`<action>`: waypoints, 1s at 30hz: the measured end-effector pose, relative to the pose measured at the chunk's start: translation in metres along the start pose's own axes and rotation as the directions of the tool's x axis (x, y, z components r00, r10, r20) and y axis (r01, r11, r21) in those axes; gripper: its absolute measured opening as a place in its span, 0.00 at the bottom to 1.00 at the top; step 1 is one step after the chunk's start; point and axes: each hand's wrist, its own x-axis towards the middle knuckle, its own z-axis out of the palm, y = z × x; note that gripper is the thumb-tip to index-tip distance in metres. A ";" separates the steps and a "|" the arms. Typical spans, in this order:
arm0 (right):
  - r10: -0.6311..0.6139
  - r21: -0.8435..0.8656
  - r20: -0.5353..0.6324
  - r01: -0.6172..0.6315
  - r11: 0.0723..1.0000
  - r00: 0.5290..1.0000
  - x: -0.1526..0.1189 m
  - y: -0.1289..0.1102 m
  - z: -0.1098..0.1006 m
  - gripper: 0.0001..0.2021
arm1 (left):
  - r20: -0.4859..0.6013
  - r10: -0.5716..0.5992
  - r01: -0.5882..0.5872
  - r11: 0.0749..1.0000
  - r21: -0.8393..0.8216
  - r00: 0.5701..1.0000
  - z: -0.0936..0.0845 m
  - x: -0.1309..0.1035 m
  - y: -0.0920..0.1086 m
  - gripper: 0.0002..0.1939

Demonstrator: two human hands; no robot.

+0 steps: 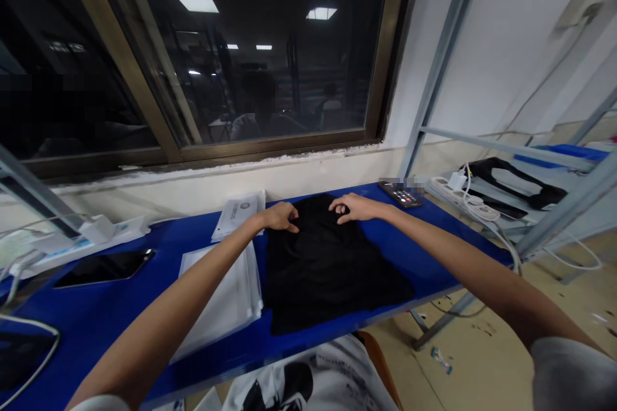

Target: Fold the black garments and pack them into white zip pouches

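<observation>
A black cloth garment (328, 270) lies spread on the blue tabletop (385, 231), wrinkled, its near corner reaching the front edge. What sort of garment it is, I cannot tell. Over its far left part is my left hand (279, 216), fingers bent and thumb held apart, with nothing visible between them. My right hand (355, 207) is at the far right part, its fingers curled loosely and spread from the thumb. Whether the fingertips touch the fabric is unclear.
Left of the garment lie clear plastic bags (216, 295) and a printed white packet (238, 213). A dark phone (106, 268) and power strip (91, 241) sit further left. Another phone (400, 194) rests at the back right, near metal frame posts (436, 70) and cables (482, 209).
</observation>
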 end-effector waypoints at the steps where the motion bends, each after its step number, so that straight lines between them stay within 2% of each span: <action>1: -0.009 -0.025 0.018 0.010 1.000 1.000 0.002 0.000 0.002 0.14 | 0.033 0.010 -0.011 1.000 0.005 0.999 0.002 0.002 -0.003 0.14; 3: -0.023 -0.063 -0.019 0.022 0.998 1.000 0.000 -0.005 0.005 0.08 | 0.046 0.039 -0.040 0.999 0.021 0.998 0.004 -0.002 -0.004 0.13; 6: -0.072 -0.172 -0.160 0.044 0.984 0.985 -0.017 -0.019 0.005 0.07 | -0.025 0.063 -0.061 0.996 0.071 0.998 0.001 -0.016 0.006 0.11; 9: -0.244 -0.412 -0.265 0.119 0.903 0.933 -0.043 -0.030 0.007 0.08 | -0.155 0.106 -0.081 0.984 0.161 0.982 0.001 -0.037 0.027 0.14; 12: -0.422 -0.590 -0.240 0.214 0.779 0.874 -0.074 -0.036 0.017 0.08 | -0.251 0.328 -0.201 0.882 0.426 0.911 0.011 -0.066 0.048 0.12; 14: -0.499 -0.635 -0.213 0.269 0.724 0.840 -0.095 -0.040 0.027 0.10 | -0.230 0.464 -0.264 0.772 0.578 0.856 0.021 -0.088 0.058 0.09; 16: -0.539 -0.651 -0.186 0.308 0.694 0.822 -0.113 -0.047 0.036 0.11 | -0.175 0.505 -0.305 0.724 0.619 0.845 0.029 -0.108 0.063 0.09; 18: -0.543 -0.633 -0.148 0.343 0.694 0.827 -0.126 -0.056 0.040 0.12 | -0.111 0.502 -0.351 0.729 0.588 0.858 0.032 -0.124 0.065 0.08; 20: -0.513 -0.579 -0.091 0.374 0.725 0.854 -0.134 -0.064 0.041 0.11 | -0.056 0.486 -0.390 0.759 0.521 0.872 0.032 -0.134 0.066 0.07; 24: -0.409 -0.477 0.001 0.360 0.802 0.913 -0.137 -0.073 0.037 0.07 | -0.012 0.428 -0.376 0.806 0.456 0.904 0.032 -0.140 0.073 0.10; 28: -0.322 -0.447 0.000 0.288 0.847 0.947 -0.132 -0.075 0.034 0.17 | 0.003 0.359 -0.324 0.838 0.438 0.933 0.034 -0.140 0.083 0.20; 30: -0.297 -0.376 -0.075 0.249 0.892 0.952 -0.129 -0.074 0.030 0.18 | -0.028 0.314 -0.285 0.894 0.345 0.949 0.028 -0.140 0.082 0.23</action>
